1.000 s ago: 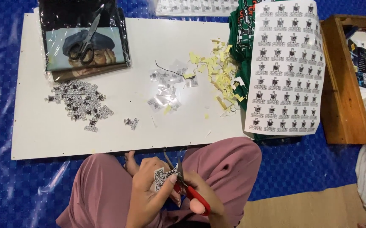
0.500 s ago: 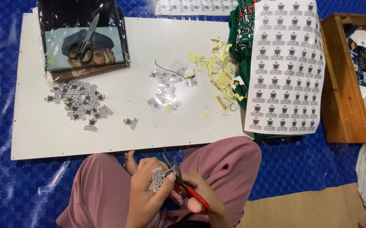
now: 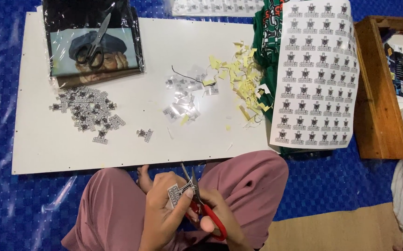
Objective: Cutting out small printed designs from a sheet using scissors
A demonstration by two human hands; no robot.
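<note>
My left hand (image 3: 162, 209) pinches a small black-and-white sticker piece (image 3: 177, 195) above my lap. In my right hand (image 3: 220, 218) are red-handled scissors (image 3: 196, 197), blades pointing up and cutting at the sticker's right edge. On the white board (image 3: 43, 153) in front of me lies a pile of cut-out stickers (image 3: 86, 110) at the left, with two more cut stickers (image 3: 144, 134) nearer the front edge. A full printed sticker sheet (image 3: 314, 74) lies at the board's right end.
Black scissors (image 3: 94, 44) rest on a plastic-wrapped picture garment (image 3: 94, 51) at the back left. Clear and yellow paper scraps (image 3: 238, 79) litter the board's middle. A wooden box (image 3: 378, 93) stands at the right on the blue tarp (image 3: 6, 209). Green fabric (image 3: 266, 32) lies under the sheet.
The scissors' blades have shifted slightly along the sticker, and my left hand has turned the piece a little. Everything on the board is unchanged.
</note>
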